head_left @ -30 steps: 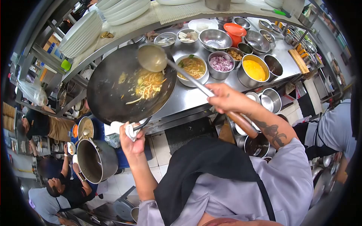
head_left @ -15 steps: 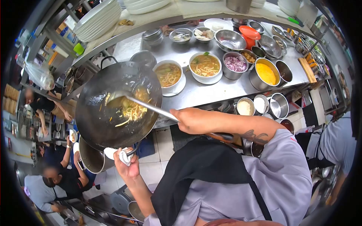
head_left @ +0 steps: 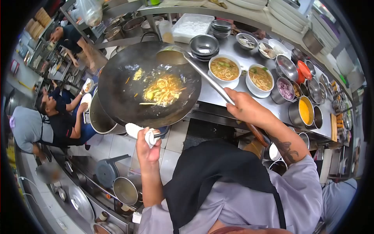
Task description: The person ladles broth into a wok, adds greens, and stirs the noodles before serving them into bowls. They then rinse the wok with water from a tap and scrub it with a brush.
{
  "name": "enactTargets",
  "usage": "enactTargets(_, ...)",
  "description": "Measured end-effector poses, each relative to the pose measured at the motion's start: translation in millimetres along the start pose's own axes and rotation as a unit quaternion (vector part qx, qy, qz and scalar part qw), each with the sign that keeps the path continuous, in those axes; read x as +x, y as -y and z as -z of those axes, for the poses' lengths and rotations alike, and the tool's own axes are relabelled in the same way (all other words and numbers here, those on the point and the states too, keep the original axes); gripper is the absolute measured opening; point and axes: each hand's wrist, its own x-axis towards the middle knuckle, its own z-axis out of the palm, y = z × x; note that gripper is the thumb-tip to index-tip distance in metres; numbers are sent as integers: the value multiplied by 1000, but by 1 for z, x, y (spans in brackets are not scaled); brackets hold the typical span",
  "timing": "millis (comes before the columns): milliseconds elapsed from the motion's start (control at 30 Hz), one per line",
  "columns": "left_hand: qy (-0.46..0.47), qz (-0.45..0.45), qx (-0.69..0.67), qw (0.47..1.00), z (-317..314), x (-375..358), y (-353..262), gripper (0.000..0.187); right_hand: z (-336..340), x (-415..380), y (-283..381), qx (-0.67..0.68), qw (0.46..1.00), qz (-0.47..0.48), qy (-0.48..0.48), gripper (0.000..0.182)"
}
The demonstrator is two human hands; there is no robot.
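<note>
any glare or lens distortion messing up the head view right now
Head view: fisheye bends the shelf into an arc, with black corners; bright glare on the steel counter; small highlights glint in the dark wok; a patch at lower left is smeared too blurry to read.

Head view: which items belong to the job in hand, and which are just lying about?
In the job:
- wok, handle gripped through a white cloth by the left hand
- ladle in the right hand
- noodles in the wok

Apparently lying about:
- stacked steel bowls
- stacked white plates
- plastic bag
</note>
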Motion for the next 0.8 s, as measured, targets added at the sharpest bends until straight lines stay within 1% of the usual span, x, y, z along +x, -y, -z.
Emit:
enactTargets(33,-10,-1,11,1000,-1,0,-2,7,-5,4,-2,-2,1000,1,4,41)
enactTargets(100,-15,-3,6,1000,3,3,0,7,-19,12,-11,-43,997,41,-42,38)
enactTargets(133,-19,-5,4,1000,4,4,0,8,-20,16,-5,-35,999,-1,0,43)
enactTargets(267,-42,-11,21,999,5,8,1,8,-40,27,3,-3,1000,-6,-3,46)
enactTargets(333,-29,-11,23,999,10,10,1,9,-49,30,5,20,1000,20,2,45)
enactTargets(367,-22,-10,24,999,11,11,0,11,-52,30,11,20,1000,20,4,45)
enactTargets(433,-30,-8,21,999,14,12,-2,9,-59,28,27,40,999,0,35,44)
enactTargets(467,-23,-15,21,999,16,13,-2,8,-66,28,27,65,997,8,37,44)
enactTargets(533,16,-25,10,1000,16,15,1,11,-72,24,36,111,992,-17,62,29)
enactTargets(567,-8,-36,-9,999,15,15,4,11,-75,18,38,144,988,-19,55,26)
enactTargets(600,-6,-14,4,1000,16,17,2,11,-72,13,43,213,970,-51,111,25)
enactTargets(633,-7,0,17,1000,16,19,0,11,-75,8,41,242,962,-49,115,23)
enactTargets(700,-23,12,22,999,11,16,-2,12,-78,3,34,323,927,-102,161,16)
enactTargets(733,-12,19,13,1000,12,16,-2,11,-76,0,33,325,926,-103,161,16)
enactTargets(800,-4,24,10,1000,11,16,-1,11,-70,-5,33,486,832,-183,194,7)
